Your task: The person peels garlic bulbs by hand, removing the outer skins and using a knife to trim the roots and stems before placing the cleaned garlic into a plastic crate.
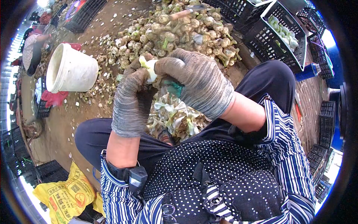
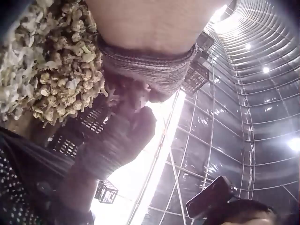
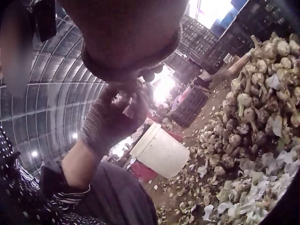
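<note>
Plainly, both gloved hands meet over the near edge of the heap of bulbs (image 1: 179, 35), with one white bulb (image 1: 150, 69) between them; its tip has a yellow-green tinge. The left hand (image 1: 131, 97) holds it from the left, fingers bent and pinching its side. The right hand (image 1: 199, 80) comes in from the other side, fingers curled, thumb and finger pinching the bulb's right edge. A teal patch (image 1: 173, 88) shows beneath the right fingers; I cannot tell what it belongs to. Both wrist views leave the grip dark and partly hidden.

Loose peelings (image 1: 182, 115) lie on the near side of the heap, between the seated person's legs. On the heap's far part rests a tool with a wooden handle (image 1: 181, 15). Left of the heap, a white bucket (image 1: 76, 69) lies tipped on the floor (image 1: 56, 138), a red mesh (image 1: 55, 98) beside it, and farther left is another person (image 1: 31, 52). A black crate (image 1: 261, 41) stands to the right of the heap, with pale bulbs (image 1: 283, 33) inside. Nearer than the heap and well to its left lies a yellow bag (image 1: 71, 194). The dotted apron (image 1: 220, 179) covers the lap, on the near side of the heap.
</note>
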Available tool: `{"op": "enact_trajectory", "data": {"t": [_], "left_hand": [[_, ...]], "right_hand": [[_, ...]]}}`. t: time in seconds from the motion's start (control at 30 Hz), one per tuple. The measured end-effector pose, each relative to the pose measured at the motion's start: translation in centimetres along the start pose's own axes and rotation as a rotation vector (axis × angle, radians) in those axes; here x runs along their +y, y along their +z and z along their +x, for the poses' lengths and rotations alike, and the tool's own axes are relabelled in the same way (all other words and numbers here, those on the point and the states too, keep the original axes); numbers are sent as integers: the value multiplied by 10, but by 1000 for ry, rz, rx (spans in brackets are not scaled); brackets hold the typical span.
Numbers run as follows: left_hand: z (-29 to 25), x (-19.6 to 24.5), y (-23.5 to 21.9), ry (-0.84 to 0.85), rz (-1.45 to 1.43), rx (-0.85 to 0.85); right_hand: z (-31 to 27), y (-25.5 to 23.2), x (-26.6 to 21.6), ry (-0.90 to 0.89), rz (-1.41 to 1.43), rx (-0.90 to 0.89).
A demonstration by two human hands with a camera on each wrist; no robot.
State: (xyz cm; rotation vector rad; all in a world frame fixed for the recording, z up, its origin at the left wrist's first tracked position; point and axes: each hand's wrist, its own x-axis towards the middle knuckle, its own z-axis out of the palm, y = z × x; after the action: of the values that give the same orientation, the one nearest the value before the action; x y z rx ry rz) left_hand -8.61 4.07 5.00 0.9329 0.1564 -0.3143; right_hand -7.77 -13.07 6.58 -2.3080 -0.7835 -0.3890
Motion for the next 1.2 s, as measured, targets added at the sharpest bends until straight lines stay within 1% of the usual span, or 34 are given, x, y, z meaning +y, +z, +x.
{"op": "enact_trajectory", "data": {"t": [0.07, 0.17, 0.23, 0.3, 0.37, 0.4, 0.43, 0.5, 0.57, 0.63, 0.67, 0.7, 0.77, 0.8, 0.83, 0.9, 0.93, 0.97, 1.0, 1.03, 1.1, 1.13, 1.17, 1.2], "left_hand": [[0, 0, 2, 10, -8, -12], [0, 2, 1, 30, -14, 1], [1, 1, -2, 44, -34, -7], [2, -1, -4, 33, -40, 2], [4, -4, -5, 18, -41, 8], [5, -5, -6, 22, -26, 22], [6, -6, -6, 28, -11, 34], [10, -10, -4, 45, -57, 34], [10, -10, -4, 65, -102, 38], [7, -5, -3, 62, -64, 121], [11, -5, -5, 75, -119, 87], [11, -3, -6, 76, -119, 89], [9, 2, -11, 45, -214, 73], [12, 0, -15, 75, -204, 111], [15, -1, -18, 74, -204, 111], [18, -4, -24, 48, -233, 44], [18, -5, -24, 46, -233, 43], [17, -6, -24, 4, -201, 11], [15, -6, -22, -38, -169, -20], [14, -7, -19, -40, -169, -19], [11, -10, -10, -8, -111, 37], [11, -14, -13, 10, -24, 19], [10, -14, -13, 10, -24, 21], [10, -15, -11, 37, -18, -44]], "right_hand": [[0, 0, 1, -18, -33, -12], [1, 2, 2, -17, 3, -48], [-1, 5, 3, 24, 185, 127], [-2, 6, 6, 34, 172, 133], [-1, 3, 7, -14, 9, 61], [0, 2, 7, -16, -57, 60], [0, 0, 6, -13, -59, 61], [0, -4, 4, -33, -73, -24], [-1, 0, 4, -50, -61, -20], [-4, 7, 3, -141, -22, -160], [-4, 10, 4, -178, -72, -275], [-3, 10, 5, -179, -70, -275], [-3, 8, 8, -56, -31, -604], [-2, 7, 9, -32, -34, -678], [-2, 6, 9, -32, -33, -677], [-3, 4, 7, 27, 50, -254], [-3, 5, 9, 33, 61, -144], [-3, 4, 9, 35, 61, -143], [-2, 1, 8, 49, 16, -102], [-1, -1, 7, 64, -29, -63], [0, -3, 5, 59, 1, -32], [1, -4, 4, 39, 18, -47], [2, -4, 4, 20, 36, -62], [2, -3, 5, 19, 37, -63]]}}
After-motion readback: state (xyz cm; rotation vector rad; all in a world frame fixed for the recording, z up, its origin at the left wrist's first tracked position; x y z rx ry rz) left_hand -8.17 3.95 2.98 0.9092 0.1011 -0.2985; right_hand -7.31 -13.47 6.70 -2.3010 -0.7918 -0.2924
